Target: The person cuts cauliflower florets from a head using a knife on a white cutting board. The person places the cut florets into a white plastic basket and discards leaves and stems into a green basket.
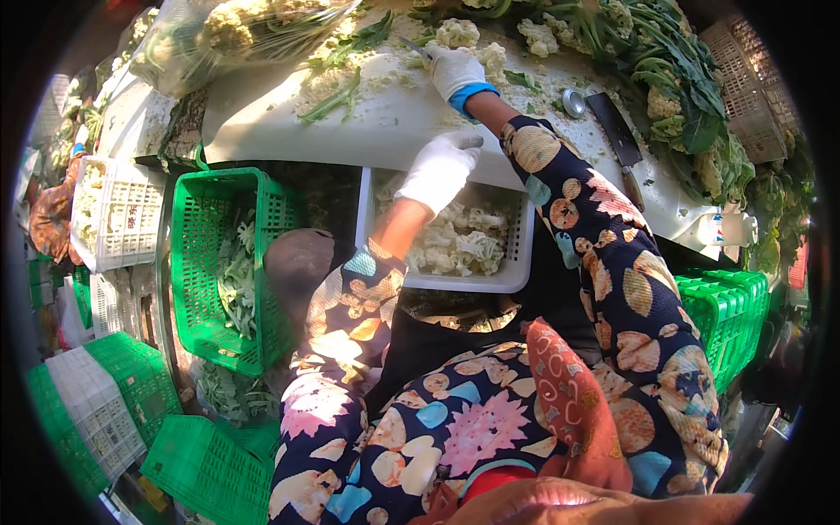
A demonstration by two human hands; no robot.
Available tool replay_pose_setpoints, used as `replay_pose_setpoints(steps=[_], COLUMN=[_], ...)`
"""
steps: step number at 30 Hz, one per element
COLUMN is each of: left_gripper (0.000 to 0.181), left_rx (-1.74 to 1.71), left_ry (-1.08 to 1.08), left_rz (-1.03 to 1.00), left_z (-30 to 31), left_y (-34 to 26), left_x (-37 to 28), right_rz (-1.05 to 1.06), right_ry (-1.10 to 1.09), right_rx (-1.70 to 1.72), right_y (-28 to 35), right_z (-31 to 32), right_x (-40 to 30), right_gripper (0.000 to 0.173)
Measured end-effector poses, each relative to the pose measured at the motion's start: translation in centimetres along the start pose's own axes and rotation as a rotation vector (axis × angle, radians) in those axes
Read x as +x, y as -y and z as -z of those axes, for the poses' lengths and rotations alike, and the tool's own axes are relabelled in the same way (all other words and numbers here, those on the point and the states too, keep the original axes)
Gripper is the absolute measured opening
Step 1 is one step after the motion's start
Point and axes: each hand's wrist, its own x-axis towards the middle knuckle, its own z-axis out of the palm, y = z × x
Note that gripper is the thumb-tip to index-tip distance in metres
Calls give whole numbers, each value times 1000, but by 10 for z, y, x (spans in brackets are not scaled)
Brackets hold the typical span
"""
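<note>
My right hand (456, 72), in a white glove with a blue cuff, reaches far over the white work table (262, 131). It grips a small knife (412, 47) whose blade points up and left. Cauliflower florets (458, 33) lie just beyond and beside that hand. My left hand (441, 170), also gloved in white, hovers by the table's near edge, above a white plastic crate (453, 282). Its fingers are bent, and whether anything is in them is hidden. Cut cauliflower pieces (469, 243) fill the lower part of the crate.
A cleaver (615, 128) and a round metal lid (573, 103) lie at the right of the table. Leafy cauliflower heads (676, 85) pile behind them. A clear bag of cauliflower (230, 46) sits at left. A green crate (213, 174) holds leaves; a white bottle (728, 230) lies at the right edge.
</note>
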Motion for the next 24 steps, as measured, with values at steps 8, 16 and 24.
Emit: replay_pose_setpoints(steps=[8,16,24], left_gripper=[31,36,22], left_rx=[-160,-756,-818], left_ry=[-311,-735,-594], left_rz=[31,118,58], left_z=[20,55,59], left_y=[15,8,-1], left_x=[19,3,2], right_rz=[18,-246,168], right_ry=[-51,820,-109], right_rx=[360,838,-380], right_y=[-31,0,-52], right_z=[7,111,74], right_x=[23,-60,65], right_gripper=[27,42,16])
